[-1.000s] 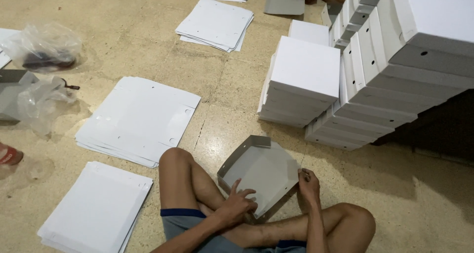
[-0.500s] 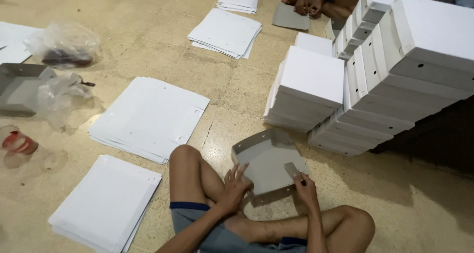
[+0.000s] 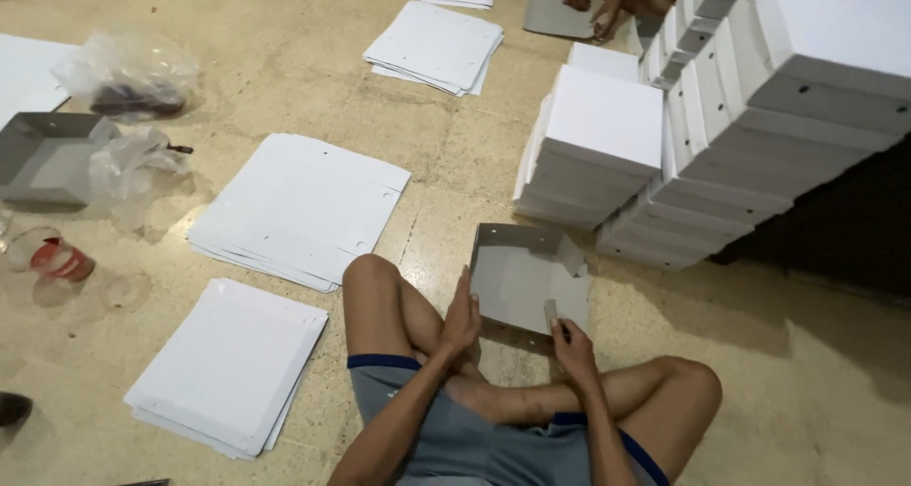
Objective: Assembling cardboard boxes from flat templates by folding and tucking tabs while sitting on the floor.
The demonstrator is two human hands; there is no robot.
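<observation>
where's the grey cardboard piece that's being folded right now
In the head view the grey cardboard piece lies on the floor just ahead of the crossed legs, between the left hand and right hand, near the stacked white boxes.
</observation>
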